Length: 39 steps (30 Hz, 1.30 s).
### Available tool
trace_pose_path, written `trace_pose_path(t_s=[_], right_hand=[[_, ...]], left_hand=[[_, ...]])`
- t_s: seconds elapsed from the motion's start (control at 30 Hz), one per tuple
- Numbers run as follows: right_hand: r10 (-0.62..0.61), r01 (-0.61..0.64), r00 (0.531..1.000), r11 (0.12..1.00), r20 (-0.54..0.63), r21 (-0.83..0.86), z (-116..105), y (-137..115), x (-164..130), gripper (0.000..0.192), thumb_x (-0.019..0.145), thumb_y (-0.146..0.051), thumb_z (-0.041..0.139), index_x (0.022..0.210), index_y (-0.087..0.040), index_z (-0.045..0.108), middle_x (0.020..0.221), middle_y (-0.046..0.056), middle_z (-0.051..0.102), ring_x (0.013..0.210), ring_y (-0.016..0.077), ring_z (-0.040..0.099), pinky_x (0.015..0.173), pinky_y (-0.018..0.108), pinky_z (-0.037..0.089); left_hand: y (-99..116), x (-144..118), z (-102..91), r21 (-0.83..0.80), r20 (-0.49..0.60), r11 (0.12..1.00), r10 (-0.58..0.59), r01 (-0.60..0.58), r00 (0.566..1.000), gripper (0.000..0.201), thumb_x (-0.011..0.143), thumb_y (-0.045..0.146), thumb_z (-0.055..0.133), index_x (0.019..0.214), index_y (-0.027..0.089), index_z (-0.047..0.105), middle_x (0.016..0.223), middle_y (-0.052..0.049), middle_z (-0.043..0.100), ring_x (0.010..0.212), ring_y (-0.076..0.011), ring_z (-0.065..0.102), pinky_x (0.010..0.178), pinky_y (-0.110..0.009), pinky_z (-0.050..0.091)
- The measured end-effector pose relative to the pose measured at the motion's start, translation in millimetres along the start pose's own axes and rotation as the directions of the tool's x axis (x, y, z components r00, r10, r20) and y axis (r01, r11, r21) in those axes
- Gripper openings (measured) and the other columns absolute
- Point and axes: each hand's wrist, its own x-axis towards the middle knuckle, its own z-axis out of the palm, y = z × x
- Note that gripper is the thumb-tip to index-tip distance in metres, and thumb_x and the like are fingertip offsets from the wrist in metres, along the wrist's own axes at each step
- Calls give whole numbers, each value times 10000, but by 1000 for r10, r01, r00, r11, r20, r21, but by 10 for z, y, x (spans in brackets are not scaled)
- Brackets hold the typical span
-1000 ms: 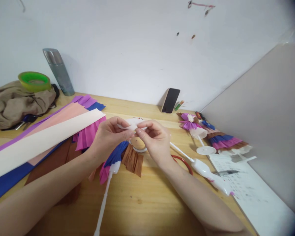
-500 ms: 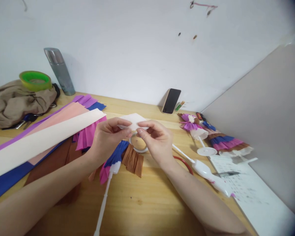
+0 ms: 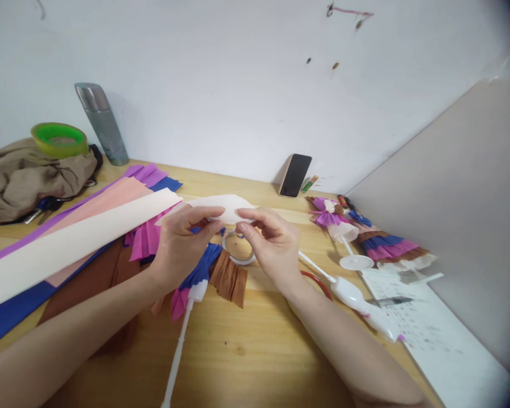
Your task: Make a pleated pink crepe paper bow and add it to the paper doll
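Note:
A strip of white crepe paper (image 3: 225, 202) is stretched between my two hands above the table. My left hand (image 3: 185, 235) pinches it between thumb and fingers, and part of the strip passes behind that hand to the left. Thumb and forefinger of my right hand (image 3: 272, 241) close on the strip's right part. Beneath the hands lies a roll of tape (image 3: 239, 249), partly covered by them. Nearer to me, a doll-like piece with blue crepe paper (image 3: 202, 266), brown crepe paper (image 3: 229, 279) and a white stick (image 3: 177, 357) rests on the table.
Folded crepe strips, the top one cream (image 3: 80, 246), lie at left. A grey bottle (image 3: 106, 127), brown cloth (image 3: 34, 178) and green tape roll (image 3: 59, 148) stand behind. Toward the right are a phone (image 3: 295, 175), a white plastic bottle-like piece (image 3: 361, 303), a crepe-dressed figure (image 3: 391, 246) and paper (image 3: 450, 351).
My left hand has shifted slightly left along the white strip, and more of the strip shows beside and behind it. The right hand keeps nearly the same place.

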Motion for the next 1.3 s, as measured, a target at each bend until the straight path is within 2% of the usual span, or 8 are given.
trace_pose_path(t_s=[0.1,0.37,0.6,0.8,0.9,1.13,1.3], right_hand=[[-14,14,1000,1000,8,-3,0,12,-1,133,811,-178,690,901,-254,751,769,-2,687,685,144,618,666,294,506],[23,-22,999,1000,40,-20,13,28,8,54,825,-213,670,813,-230,719,784,12,700,687,151,625,658,290,500],[92,-93,995,996,48,5,8,63,28,90,796,-236,696,722,-208,654,766,-3,668,639,123,593,647,265,484],[273,-278,961,939,51,202,6,45,98,118,682,-238,760,636,-196,660,686,0,668,624,132,594,599,257,469],[311,-314,949,912,54,263,2,40,123,119,636,-221,778,612,-192,665,665,-2,681,609,128,600,601,256,477],[335,-324,942,928,-32,184,-1,51,115,158,588,-258,803,590,-189,661,645,20,701,604,143,606,577,263,473],[320,-310,946,939,-49,146,-5,88,118,179,596,-287,793,589,-185,646,609,13,683,550,134,582,541,260,461]], left_hand=[[-6,2,-7,31,17,999,35,-36,999,94,758,198,745,839,233,776,784,-17,732,739,-162,656,682,-274,546],[-43,10,10,10,47,1000,23,-23,999,59,784,204,712,782,231,764,741,-9,714,721,-158,640,676,-269,525],[-22,31,36,-161,67,970,-171,180,983,48,728,220,740,721,178,716,662,7,686,587,-125,637,583,-236,516],[71,75,49,-288,115,886,-344,363,932,102,650,187,773,640,164,675,535,20,665,502,-102,599,517,-211,473],[94,77,52,-350,157,835,-395,425,905,114,626,191,786,620,156,678,529,14,663,494,-99,590,528,-219,478],[39,56,68,-461,184,752,-438,471,880,154,590,197,817,616,147,673,532,3,678,498,-94,601,545,-210,493],[18,59,77,-467,180,755,-428,460,885,151,600,197,809,620,141,671,513,2,673,481,-89,598,526,-194,481]])
